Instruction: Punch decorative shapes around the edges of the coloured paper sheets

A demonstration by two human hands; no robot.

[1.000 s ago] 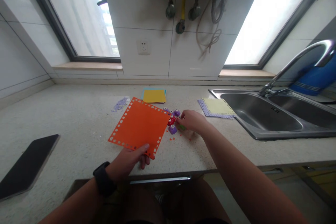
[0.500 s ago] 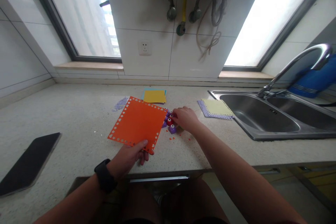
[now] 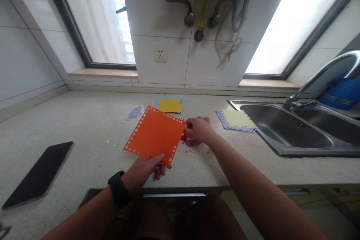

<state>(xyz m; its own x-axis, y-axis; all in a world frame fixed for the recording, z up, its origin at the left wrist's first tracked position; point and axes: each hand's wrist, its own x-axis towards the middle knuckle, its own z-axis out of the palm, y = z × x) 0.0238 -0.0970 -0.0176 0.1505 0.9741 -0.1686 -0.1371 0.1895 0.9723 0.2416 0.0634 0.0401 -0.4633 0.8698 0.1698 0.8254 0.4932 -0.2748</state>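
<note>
Head view, the only feed I have from here. The square orange paper sheet [image 3: 154,133] is held over the pale speckled stone counter [image 3: 92,127]; I place all else by that sheet. The left hand [image 3: 144,168] pinches its near right corner, thumb on top and fingers beneath. The right hand [image 3: 200,130] is at its far right corner with fingers bent; I cannot tell whether they pinch anything, as the contact is hidden.

Just beside the sheet's right edge I note a rounded purple plastic piece [image 3: 189,142], partly covered, and a rounded red plastic piece [image 3: 183,137], with small orange paper scraps [image 3: 187,151] nearer the front.

Progress: small cut-outs line the sheet's left, far and near edges. Its right edge shows them towards both ends; the middle stretch appears plain, so I judge the border mostly done. Right of the sheet, a pale yellow paper square [image 3: 238,118] with a cut-out border looks finished. Beyond the sheet, the deep yellow paper square [image 3: 170,105] shows no cut-outs, hence judged untouched.
</note>
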